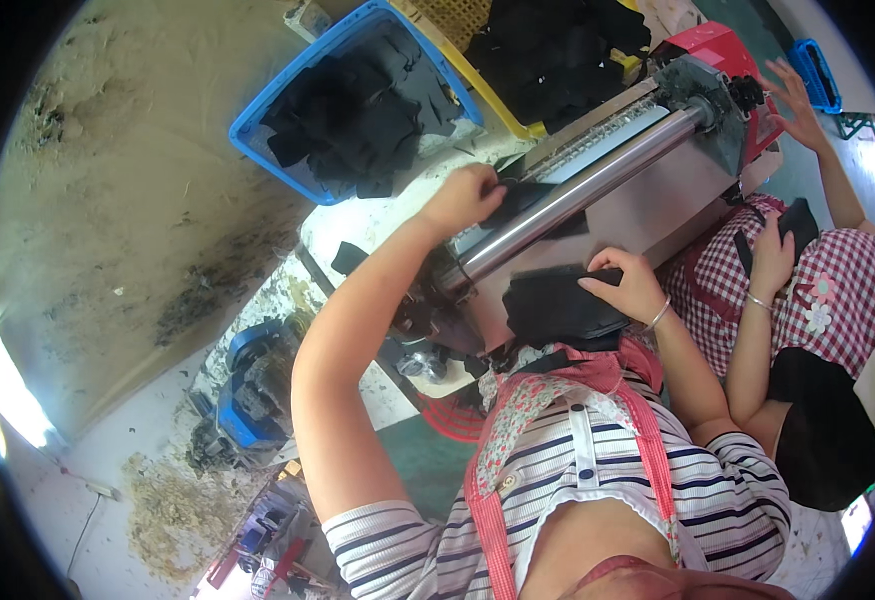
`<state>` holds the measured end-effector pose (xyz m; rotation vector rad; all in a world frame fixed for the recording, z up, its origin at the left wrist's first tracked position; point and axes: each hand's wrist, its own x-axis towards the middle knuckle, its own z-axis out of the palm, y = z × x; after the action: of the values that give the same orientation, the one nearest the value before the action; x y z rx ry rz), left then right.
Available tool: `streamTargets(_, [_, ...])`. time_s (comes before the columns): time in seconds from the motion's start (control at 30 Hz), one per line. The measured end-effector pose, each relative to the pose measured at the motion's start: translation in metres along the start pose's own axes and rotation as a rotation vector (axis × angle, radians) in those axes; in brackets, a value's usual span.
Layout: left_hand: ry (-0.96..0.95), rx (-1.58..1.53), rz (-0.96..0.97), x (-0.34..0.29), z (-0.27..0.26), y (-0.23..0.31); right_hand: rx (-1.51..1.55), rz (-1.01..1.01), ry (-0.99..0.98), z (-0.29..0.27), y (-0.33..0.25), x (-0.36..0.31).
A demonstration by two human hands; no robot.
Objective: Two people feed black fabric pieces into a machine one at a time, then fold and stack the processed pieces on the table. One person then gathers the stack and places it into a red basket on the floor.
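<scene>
A machine with a long polished steel roller [583, 205] stands in front of me. Beyond the roller's left part, my left hand [463, 200] is closed, its fingertips on a thin black sheet piece [526, 204] lying against the roller's far side. On the near side, a stack of black sheet pieces [558, 308] rests on the machine's metal table [643, 222]. My right hand [630, 287], with a bracelet at the wrist, pinches the upper right edge of the stack between thumb and fingers. How many sheets it grips is hidden.
A blue crate [241, 135] of black scraps stands beyond the machine, beside a yellow crate [503, 112] with more black pieces. At right, a co-worker in a checkered apron [713, 262] holds a dark piece [800, 222]; the other hand [798, 105] is raised near the machine's red end [708, 42].
</scene>
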<state>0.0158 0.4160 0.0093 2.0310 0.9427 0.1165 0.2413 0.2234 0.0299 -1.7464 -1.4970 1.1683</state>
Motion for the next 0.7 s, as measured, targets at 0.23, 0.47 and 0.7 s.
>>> streamTargets(0.23, [0.086, 0.466, 0.291, -0.004, -0.02, -0.002, 0.012, 0.107, -0.019, -0.004, 0.005, 0.003])
streamTargets(0.47, [-0.255, 0.121, 0.13, -0.006, 0.004, 0.004, -0.139, 0.141, 0.044, 0.004, 0.002, 0.012])
streamTargets(0.7, [-0.099, 0.136, 0.003, -0.003, 0.011, -0.003, -0.23, 0.121, 0.103, 0.01, -0.001, 0.008])
